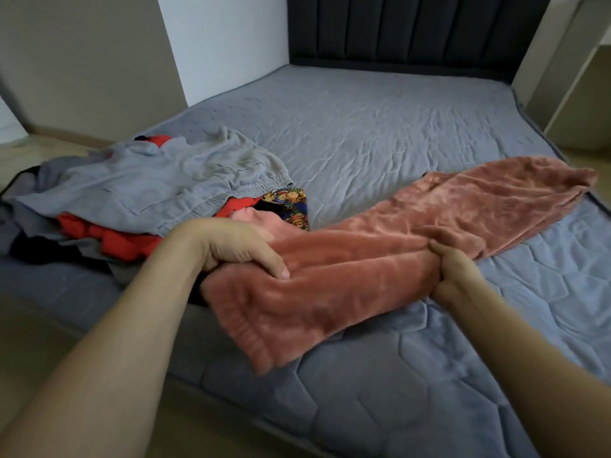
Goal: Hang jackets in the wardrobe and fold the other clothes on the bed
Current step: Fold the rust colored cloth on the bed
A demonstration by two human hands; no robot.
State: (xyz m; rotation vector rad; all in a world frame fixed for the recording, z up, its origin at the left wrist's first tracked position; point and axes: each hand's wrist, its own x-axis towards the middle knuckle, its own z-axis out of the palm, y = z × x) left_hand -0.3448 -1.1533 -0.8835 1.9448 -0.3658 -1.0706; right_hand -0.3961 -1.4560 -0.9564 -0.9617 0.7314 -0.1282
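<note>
Both hands gripping pink fleece trousers (380, 252) on bed (363, 127): my left hand (238, 249) curled over near end, right hand (453, 272) pinching mid-length. Folding step underway. Next, probably: carry near end toward far end. Unfolded pile (132, 193) waits left.

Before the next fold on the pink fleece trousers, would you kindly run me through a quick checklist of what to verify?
1. Left hand grips the pink fleece trousers: ok.
2. Right hand grips them too: ok.
3. Trousers lying flat: not ok, bunched between the hands, cuff end hanging past the mattress edge.
4. Free mattress space beyond: ok.
5. Clear of the clothes pile: not ok, near end touches it.
6. Legs aligned: cannot tell.
</note>
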